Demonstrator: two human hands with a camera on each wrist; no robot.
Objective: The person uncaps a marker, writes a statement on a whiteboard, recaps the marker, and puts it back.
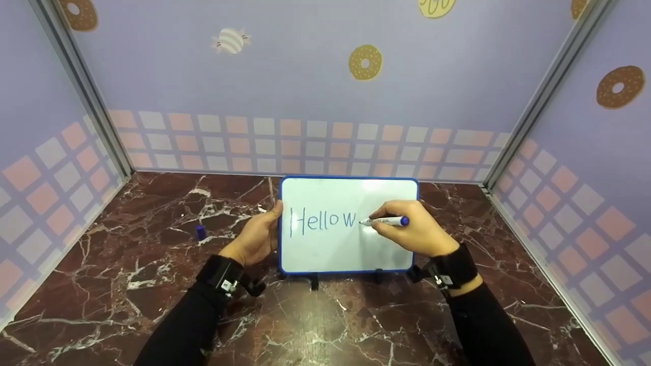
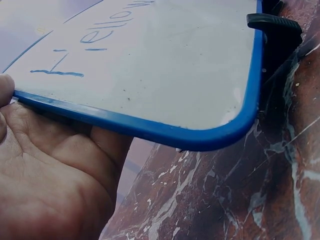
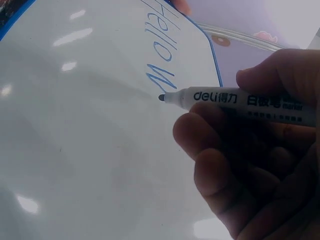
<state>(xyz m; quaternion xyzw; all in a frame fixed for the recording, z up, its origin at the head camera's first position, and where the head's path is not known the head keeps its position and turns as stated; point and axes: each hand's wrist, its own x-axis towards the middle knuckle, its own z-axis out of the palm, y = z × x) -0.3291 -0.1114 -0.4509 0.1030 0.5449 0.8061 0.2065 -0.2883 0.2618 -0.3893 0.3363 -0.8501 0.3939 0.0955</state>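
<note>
A small whiteboard [image 1: 325, 254] with a blue frame stands tilted on the table, bearing the blue handwriting "Hello w" [image 1: 320, 221]. My left hand [image 1: 257, 234] grips its left edge, thumb at the front rim and fingers behind, partly hidden by the board. In my right hand [image 1: 414, 226] a white whiteboard marker [image 3: 235, 102] is pinched between thumb and fingers. Its dark tip is right at the end of the "w" in the right wrist view. A blue marker cap [image 1: 200, 232] lies on the table to the left of my left hand.
Dark red marbled table [image 1: 152, 305] lies underneath. Black feet [image 1: 314, 281] stick out below the board's lower edge. Purple patterned panels [image 1: 305, 91] wall in the back and both sides, and the board stands close to the back one.
</note>
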